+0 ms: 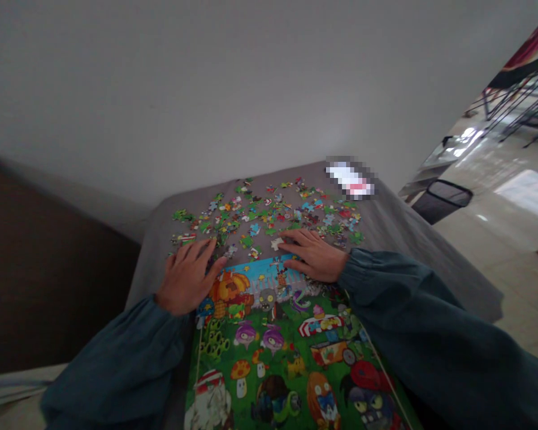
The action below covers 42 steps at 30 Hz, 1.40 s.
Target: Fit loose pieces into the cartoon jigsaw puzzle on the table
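Observation:
A colourful cartoon jigsaw puzzle [273, 349] with a green and blue picture lies flat before me. Beyond its far edge, many loose jigsaw pieces [254, 229] are scattered over the grey cloth. My left hand [189, 278] rests at the puzzle's upper left corner, fingers spread and nothing seen in them. Over the upper right part is my right hand [316, 255], its fingers stretched out and thumb apart. Its fingertips are at a pale jigsaw piece [277, 243], perhaps touching it. The right hand and sleeve cover some of the puzzle's upper right edge.
A grey cloth [399, 239] covers the table, which stands against a pale wall [233, 89]. At the far right corner lies a pixelated bright object [349, 179]. A dark brown panel [49, 269] stands on the left. Dark-framed furniture [448, 194] is on the tiled floor at right.

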Each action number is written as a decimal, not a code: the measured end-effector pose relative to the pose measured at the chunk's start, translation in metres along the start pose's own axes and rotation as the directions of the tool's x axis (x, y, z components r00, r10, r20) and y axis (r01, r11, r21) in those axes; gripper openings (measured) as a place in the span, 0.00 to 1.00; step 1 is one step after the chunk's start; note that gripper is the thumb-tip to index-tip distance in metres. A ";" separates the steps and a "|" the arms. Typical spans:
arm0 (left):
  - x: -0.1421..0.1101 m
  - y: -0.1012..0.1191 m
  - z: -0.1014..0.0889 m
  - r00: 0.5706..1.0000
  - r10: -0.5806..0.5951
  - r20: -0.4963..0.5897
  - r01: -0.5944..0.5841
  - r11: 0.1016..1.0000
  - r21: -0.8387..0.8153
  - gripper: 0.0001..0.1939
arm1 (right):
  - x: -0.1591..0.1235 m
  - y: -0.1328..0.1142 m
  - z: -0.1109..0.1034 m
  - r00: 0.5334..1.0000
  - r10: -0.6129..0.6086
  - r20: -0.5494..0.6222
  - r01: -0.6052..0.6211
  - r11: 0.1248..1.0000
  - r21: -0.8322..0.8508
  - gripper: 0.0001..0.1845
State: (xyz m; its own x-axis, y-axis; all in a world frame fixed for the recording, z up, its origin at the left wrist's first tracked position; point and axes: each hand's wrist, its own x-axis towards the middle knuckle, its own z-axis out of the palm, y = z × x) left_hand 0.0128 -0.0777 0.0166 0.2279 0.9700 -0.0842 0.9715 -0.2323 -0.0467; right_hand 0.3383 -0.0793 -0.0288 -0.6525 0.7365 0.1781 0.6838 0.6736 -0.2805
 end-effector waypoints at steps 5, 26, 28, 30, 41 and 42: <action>0.001 -0.004 0.009 0.999 0.037 -0.002 -0.037 0.999 -0.012 0.35 | 0.001 -0.003 -0.004 1.000 0.002 0.026 -0.003 1.000 0.017 0.30; 0.023 -0.008 0.001 0.996 0.015 -0.089 -0.012 0.999 0.034 0.38 | 0.000 0.007 -0.006 0.995 -0.032 -0.095 0.049 0.982 0.182 0.21; 0.037 -0.006 -0.008 0.997 0.037 -0.071 -0.031 0.996 0.078 0.37 | 0.000 0.008 -0.005 0.995 -0.032 -0.095 0.049 0.982 0.185 0.20; 0.055 -0.004 -0.013 0.998 0.056 -0.031 -0.053 0.996 0.070 0.38 | 0.001 0.009 -0.005 0.995 -0.030 -0.099 0.048 0.982 0.184 0.20; 0.106 -0.018 0.010 0.998 -0.027 -0.065 0.022 0.997 -0.074 0.41 | 0.002 0.008 -0.008 0.996 -0.017 -0.091 0.034 0.982 0.188 0.19; 0.105 -0.019 0.010 0.997 -0.022 -0.077 0.017 0.998 -0.065 0.41 | 0.002 0.008 -0.009 0.996 -0.015 -0.089 0.032 0.981 0.191 0.19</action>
State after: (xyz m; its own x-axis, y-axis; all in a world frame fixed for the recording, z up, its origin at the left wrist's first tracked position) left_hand 0.0174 0.0277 -0.0011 0.2108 0.9775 -0.0064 0.9774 -0.2107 0.0168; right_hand 0.3454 -0.0724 -0.0224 -0.6310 0.7290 0.2654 0.5880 0.6726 -0.4494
